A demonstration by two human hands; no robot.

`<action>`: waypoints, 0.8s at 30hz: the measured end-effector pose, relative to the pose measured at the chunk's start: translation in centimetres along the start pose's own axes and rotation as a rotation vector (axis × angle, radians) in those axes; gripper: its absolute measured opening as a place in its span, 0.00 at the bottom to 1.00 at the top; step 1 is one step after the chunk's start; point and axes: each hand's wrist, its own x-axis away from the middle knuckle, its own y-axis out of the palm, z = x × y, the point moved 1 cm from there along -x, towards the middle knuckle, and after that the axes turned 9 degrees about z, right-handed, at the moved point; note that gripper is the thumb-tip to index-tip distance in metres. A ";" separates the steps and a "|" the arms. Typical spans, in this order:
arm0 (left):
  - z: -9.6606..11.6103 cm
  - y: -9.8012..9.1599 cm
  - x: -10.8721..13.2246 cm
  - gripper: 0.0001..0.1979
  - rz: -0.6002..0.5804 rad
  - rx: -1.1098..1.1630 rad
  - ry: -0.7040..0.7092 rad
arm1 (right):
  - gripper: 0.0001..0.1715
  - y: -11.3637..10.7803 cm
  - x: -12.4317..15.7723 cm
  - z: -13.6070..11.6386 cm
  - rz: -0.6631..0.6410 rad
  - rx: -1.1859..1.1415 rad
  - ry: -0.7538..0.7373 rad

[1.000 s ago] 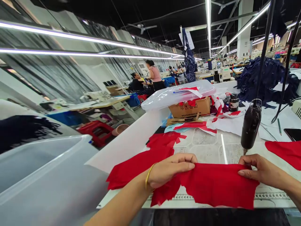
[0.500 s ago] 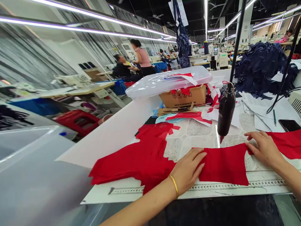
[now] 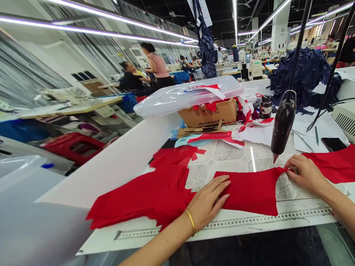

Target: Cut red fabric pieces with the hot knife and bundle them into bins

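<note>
Between the left hand (image 3: 208,202) and right hand (image 3: 306,174), red fabric (image 3: 249,192) lies flat.

The red cloth (image 3: 249,192) looks soft and matt, the clear plastic container (image 3: 188,96) glossy, the cardboard box (image 3: 208,113) rough and brown, the hanging dark plastic bottle (image 3: 283,125) shiny, and the mottled desk (image 3: 230,159) smooth.

Left hand (image 3: 208,202): flat, palm down | right hand (image 3: 306,174): curled, palm down

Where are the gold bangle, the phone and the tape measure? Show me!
Gold bangle (image 3: 190,222), head view, on its front curve.
Phone (image 3: 333,144), head view, on its screen.
Tape measure (image 3: 266,218), head view, on its middle.
</note>
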 end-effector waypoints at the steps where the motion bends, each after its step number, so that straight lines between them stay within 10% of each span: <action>1: -0.2 0.2 0.0 0.19 0.014 -0.001 -0.002 | 0.08 0.0 -0.2 0.1 0.025 0.017 -0.004; 9: 0.2 -0.5 -1.6 0.17 -0.029 -0.004 0.007 | 0.12 -0.1 0.1 0.2 0.375 0.134 -0.009; 18: 0.4 -1.0 -2.1 0.15 -0.021 0.014 -0.019 | 0.17 0.4 1.3 0.1 0.237 0.022 -0.052; 24: -1.3 -0.9 -6.5 0.13 -0.026 -0.102 0.031 | 0.15 1.2 1.3 0.3 0.354 0.000 -0.106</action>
